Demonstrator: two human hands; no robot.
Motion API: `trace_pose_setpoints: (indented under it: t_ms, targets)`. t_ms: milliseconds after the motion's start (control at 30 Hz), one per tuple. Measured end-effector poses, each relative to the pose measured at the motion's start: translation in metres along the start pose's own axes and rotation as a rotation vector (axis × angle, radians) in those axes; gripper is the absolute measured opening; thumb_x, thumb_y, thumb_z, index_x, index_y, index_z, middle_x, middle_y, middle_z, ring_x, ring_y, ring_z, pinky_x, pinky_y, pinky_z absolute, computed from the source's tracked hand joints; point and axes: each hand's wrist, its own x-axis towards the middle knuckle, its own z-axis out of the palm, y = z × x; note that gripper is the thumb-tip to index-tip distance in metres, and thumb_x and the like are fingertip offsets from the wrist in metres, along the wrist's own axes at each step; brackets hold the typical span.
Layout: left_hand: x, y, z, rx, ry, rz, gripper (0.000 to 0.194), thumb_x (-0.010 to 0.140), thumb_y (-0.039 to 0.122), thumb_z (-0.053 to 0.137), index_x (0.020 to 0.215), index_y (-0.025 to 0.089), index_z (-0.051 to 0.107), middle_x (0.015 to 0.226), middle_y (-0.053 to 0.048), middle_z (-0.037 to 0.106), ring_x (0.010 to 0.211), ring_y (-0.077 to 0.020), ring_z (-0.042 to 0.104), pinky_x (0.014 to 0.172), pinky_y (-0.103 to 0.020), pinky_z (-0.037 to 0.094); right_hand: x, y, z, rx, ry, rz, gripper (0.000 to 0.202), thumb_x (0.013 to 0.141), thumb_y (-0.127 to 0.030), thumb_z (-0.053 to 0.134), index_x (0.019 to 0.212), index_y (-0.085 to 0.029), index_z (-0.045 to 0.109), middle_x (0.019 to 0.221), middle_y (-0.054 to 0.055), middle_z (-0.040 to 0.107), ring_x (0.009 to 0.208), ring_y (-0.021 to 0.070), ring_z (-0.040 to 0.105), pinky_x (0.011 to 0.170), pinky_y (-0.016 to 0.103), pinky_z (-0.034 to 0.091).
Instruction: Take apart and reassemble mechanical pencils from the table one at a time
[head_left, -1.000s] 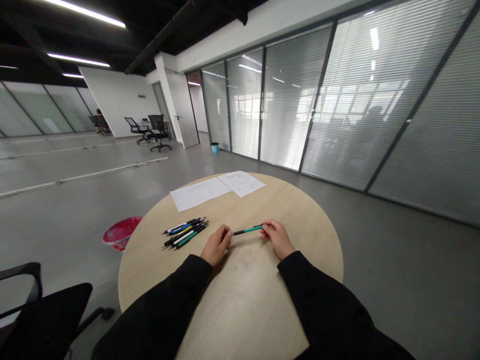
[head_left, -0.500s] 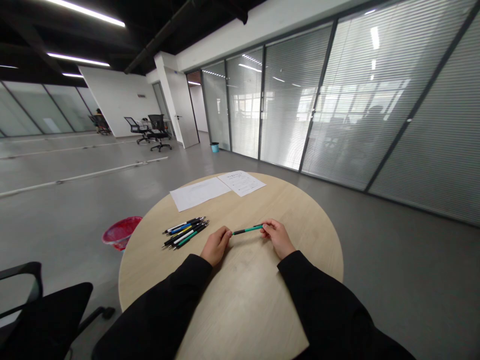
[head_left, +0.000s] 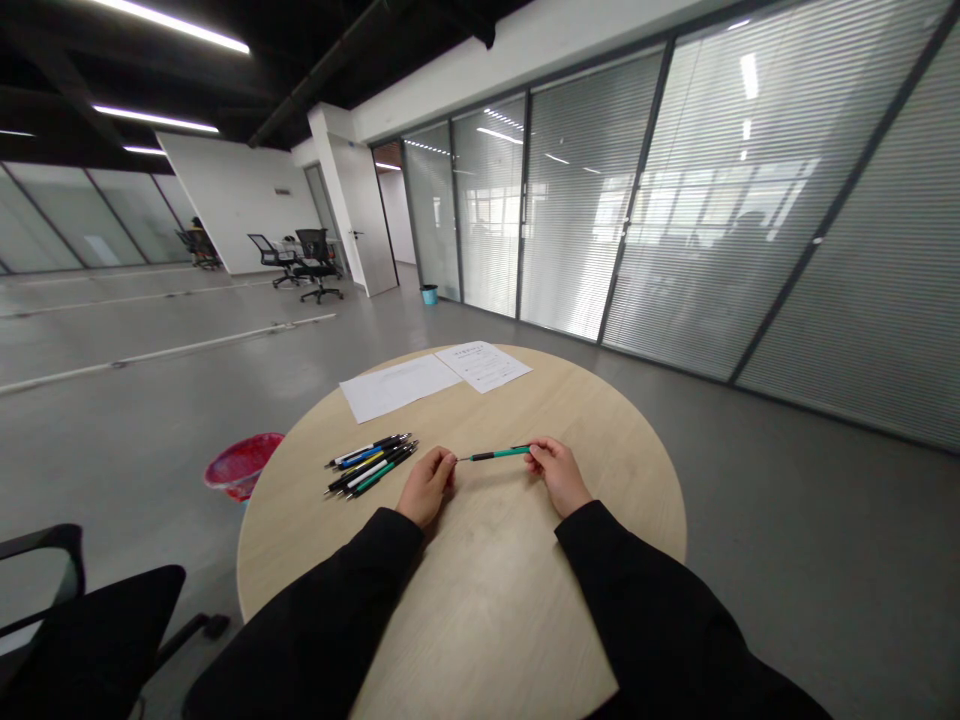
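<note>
A slim green pen (head_left: 511, 451) with a black grip section is held level just above the round wooden table (head_left: 600, 420). My right hand (head_left: 559, 475) pinches its green end between thumb and fingers. At the other end, my left hand (head_left: 427, 487) is closed, its fingertips at a thin dark piece that sticks out from the grip section. Whether that piece is a tip or a refill is too small to tell. Left of my left hand lies a loose pile of pens (head_left: 371, 465) in black, white, blue, yellow and green.
Two sheets of paper, one blank-looking (head_left: 401, 388) and one printed (head_left: 486, 367), lie towards the table's far edge. A red basin (head_left: 244, 462) stands on the floor left of the table. A black chair (head_left: 97, 640) is close at the lower left.
My left hand has shifted slightly left and up, and a thin dark length now shows between its fingertips and the pen's grip. The pen and right hand have edged slightly right.
</note>
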Motion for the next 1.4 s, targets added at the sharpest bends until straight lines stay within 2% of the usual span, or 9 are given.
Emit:
trace_pose_setpoints:
  t_ms: [200,500,767,1000,1200,1400]
  targets:
    - [0.002,-0.003,0.001,-0.173,0.014,-0.064,0.031,0.079,0.048,0.065,0.08,0.02,0.053,0.063,0.004,0.056,0.054,-0.0118,0.051,0.052,-0.024,0.04,0.001,0.001,-0.001,0.017,0.001,-0.009,0.035,0.066,-0.045,0.077,0.083,-0.016,0.067,0.066,0.003,0.066,0.053,0.0125,0.057,0.051,0.024,0.045]
    - [0.006,-0.008,-0.001,-0.407,0.063,-0.164,0.04,0.069,0.05,0.076,0.083,0.017,0.057,0.072,0.0,0.062,0.061,-0.0112,0.057,0.053,-0.021,0.041,0.001,0.0,0.0,0.028,0.012,-0.005,0.035,0.066,-0.045,0.078,0.082,-0.016,0.066,0.066,0.002,0.067,0.054,0.0126,0.058,0.051,0.024,0.046]
    - [0.005,-0.008,-0.001,-0.32,0.025,-0.183,0.046,0.074,0.06,0.069,0.08,0.016,0.057,0.075,-0.002,0.063,0.063,-0.0123,0.059,0.058,-0.024,0.046,-0.001,-0.002,0.0,0.02,-0.007,0.006,0.037,0.066,-0.047,0.078,0.083,-0.016,0.066,0.067,0.003,0.067,0.055,0.0133,0.058,0.051,0.026,0.046]
    - [0.005,-0.01,0.001,-0.239,0.05,-0.153,0.05,0.076,0.065,0.063,0.067,0.017,0.055,0.061,0.001,0.057,0.053,-0.0111,0.053,0.053,-0.024,0.044,0.0,0.0,-0.001,0.017,-0.013,0.0,0.038,0.067,-0.047,0.079,0.083,-0.016,0.066,0.067,0.002,0.067,0.054,0.0127,0.058,0.051,0.025,0.046]
    - [0.003,-0.004,0.0,-0.123,0.049,-0.126,0.049,0.079,0.064,0.06,0.064,0.018,0.054,0.056,0.001,0.056,0.049,-0.0116,0.05,0.051,-0.025,0.041,-0.001,-0.001,0.0,0.014,-0.061,0.005,0.039,0.067,-0.048,0.079,0.084,-0.015,0.066,0.066,0.002,0.067,0.054,0.0124,0.058,0.052,0.025,0.047]
    - [0.005,-0.007,-0.001,-0.138,0.027,-0.094,0.042,0.075,0.058,0.066,0.073,0.017,0.059,0.063,0.0,0.061,0.053,-0.0125,0.054,0.051,-0.024,0.041,-0.002,-0.002,0.001,0.005,-0.082,0.021,0.037,0.066,-0.047,0.079,0.083,-0.016,0.066,0.068,0.003,0.068,0.055,0.0127,0.059,0.052,0.025,0.047]
